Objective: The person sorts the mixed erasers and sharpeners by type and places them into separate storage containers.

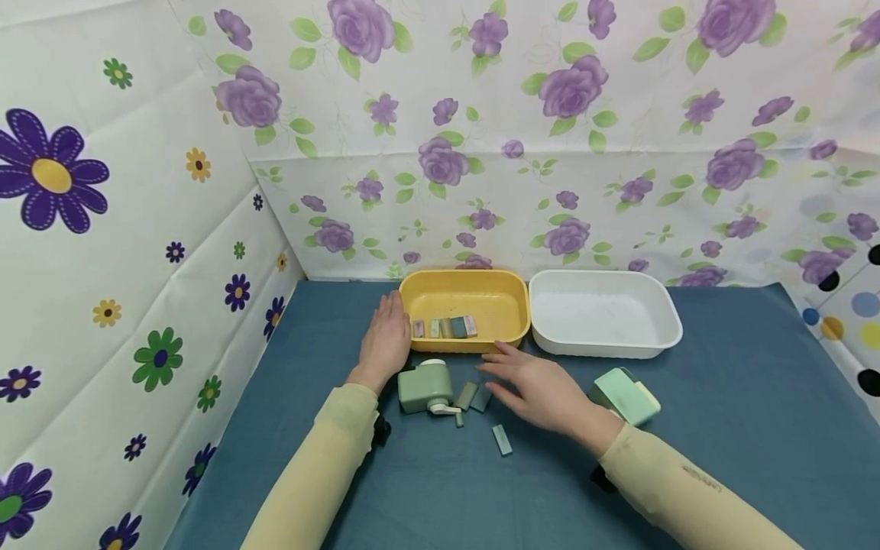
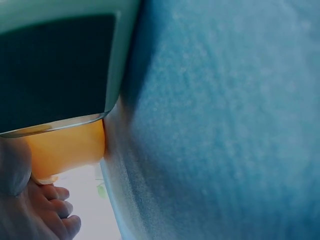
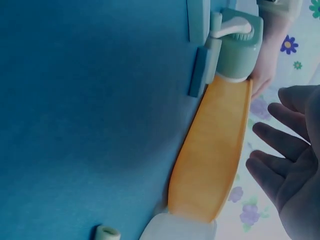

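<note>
The left hand [image 1: 386,338] rests against the left end of the yellow tray [image 1: 467,284], fingers extended along its rim. Inside that tray several small blocks [image 1: 458,328] lie in a row near the front. By the tray's front right corner, the right hand [image 1: 539,386] hovers palm down with spread fingers, holding nothing. Between the hands stands a green device with a white crank [image 1: 419,388]. Beside it lie a green-grey block [image 1: 467,396], a blue-grey block [image 1: 481,398] and a small piece [image 1: 459,419]; a pale block [image 1: 503,440] is nearer the front.
A white tray [image 1: 605,350] adjoins the yellow one on its right. A mint green object [image 1: 627,397] sits beyond the right wrist, partly hidden by it. Flowered cloth [image 1: 440,206] hangs behind the blue-covered table [image 1: 440,504].
</note>
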`<state>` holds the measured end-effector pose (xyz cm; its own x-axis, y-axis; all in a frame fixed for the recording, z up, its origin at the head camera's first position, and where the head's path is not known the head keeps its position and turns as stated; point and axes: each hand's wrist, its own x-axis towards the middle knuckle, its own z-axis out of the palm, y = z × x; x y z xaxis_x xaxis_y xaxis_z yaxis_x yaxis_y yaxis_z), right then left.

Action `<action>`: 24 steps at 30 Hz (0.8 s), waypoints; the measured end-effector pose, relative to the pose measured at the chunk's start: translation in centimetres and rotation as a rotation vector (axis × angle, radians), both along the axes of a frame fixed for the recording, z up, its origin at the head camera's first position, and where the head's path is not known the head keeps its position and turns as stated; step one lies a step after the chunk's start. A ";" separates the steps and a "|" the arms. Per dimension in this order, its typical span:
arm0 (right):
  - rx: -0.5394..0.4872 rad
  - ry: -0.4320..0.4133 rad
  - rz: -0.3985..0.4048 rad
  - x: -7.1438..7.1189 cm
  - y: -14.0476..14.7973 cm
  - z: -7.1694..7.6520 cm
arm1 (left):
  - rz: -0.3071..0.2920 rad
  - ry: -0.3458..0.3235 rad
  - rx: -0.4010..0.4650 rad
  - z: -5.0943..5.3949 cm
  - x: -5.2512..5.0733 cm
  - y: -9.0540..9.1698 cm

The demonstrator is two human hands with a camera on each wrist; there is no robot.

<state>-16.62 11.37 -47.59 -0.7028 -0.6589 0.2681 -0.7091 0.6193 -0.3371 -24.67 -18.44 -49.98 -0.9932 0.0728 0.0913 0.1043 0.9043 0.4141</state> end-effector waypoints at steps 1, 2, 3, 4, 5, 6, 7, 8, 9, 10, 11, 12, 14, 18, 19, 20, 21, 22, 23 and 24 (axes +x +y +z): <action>0.003 -0.006 0.017 0.2 0.2 -0.1 | -0.002 0.009 -0.004 0.0 0.0 0.0; 0.008 -0.015 0.036 0.4 0.3 -0.1 | -0.004 0.018 -0.007 0.0 0.0 0.0; 0.017 -0.025 0.054 0.6 0.4 -0.2 | -0.005 0.024 -0.012 0.0 0.0 0.0; 0.024 -0.041 0.073 0.8 0.5 -0.2 | -0.005 0.030 -0.017 0.0 0.0 0.1; 0.037 -0.058 0.089 1.0 0.7 -0.3 | -0.006 0.032 -0.020 0.0 0.0 0.1; 0.052 -0.077 0.104 1.1 0.8 -0.3 | -0.005 0.032 -0.021 0.0 0.0 0.1; 0.070 -0.093 0.117 1.3 0.9 -0.4 | -0.003 0.030 -0.022 0.1 0.0 0.1; 0.089 -0.109 0.130 1.5 0.9 -0.4 | -0.003 0.027 -0.023 0.0 0.0 0.1; 0.108 -0.127 0.141 1.7 1.0 -0.5 | -0.003 0.025 -0.023 0.0 0.0 0.1; 0.123 -0.144 0.152 1.9 1.1 -0.5 | -0.003 0.022 -0.024 0.0 0.0 0.1; 0.139 -0.157 0.161 2.0 1.2 -0.6 | -0.002 0.020 -0.022 0.1 0.0 0.1; 0.153 -0.170 0.171 2.2 1.2 -0.6 | -0.002 0.018 -0.022 0.1 0.0 0.1; 0.177 -0.186 0.188 2.5 1.3 -0.7 | -0.001 0.016 -0.020 0.1 0.0 0.0; 0.206 -0.206 0.215 2.9 1.5 -0.9 | 0.000 0.011 -0.012 0.1 -0.1 0.0; 0.213 -0.211 0.221 2.9 1.6 -1.0 | 0.000 0.010 -0.011 0.1 -0.1 0.0; 0.219 -0.217 0.227 3.0 1.6 -1.0 | 0.001 0.007 -0.008 0.0 -0.1 0.0; 0.224 -0.219 0.233 3.0 1.7 -1.1 | 0.001 0.005 -0.006 0.0 -0.1 0.0; 0.227 -0.219 0.238 3.1 1.7 -1.2 | 0.001 0.003 -0.006 0.0 -0.1 0.0; 0.229 -0.218 0.243 3.1 1.7 -1.3 | 0.001 0.000 -0.005 0.0 -0.1 0.0; 0.231 -0.215 0.247 3.2 1.7 -1.4 | 0.000 -0.001 -0.003 0.0 0.0 0.0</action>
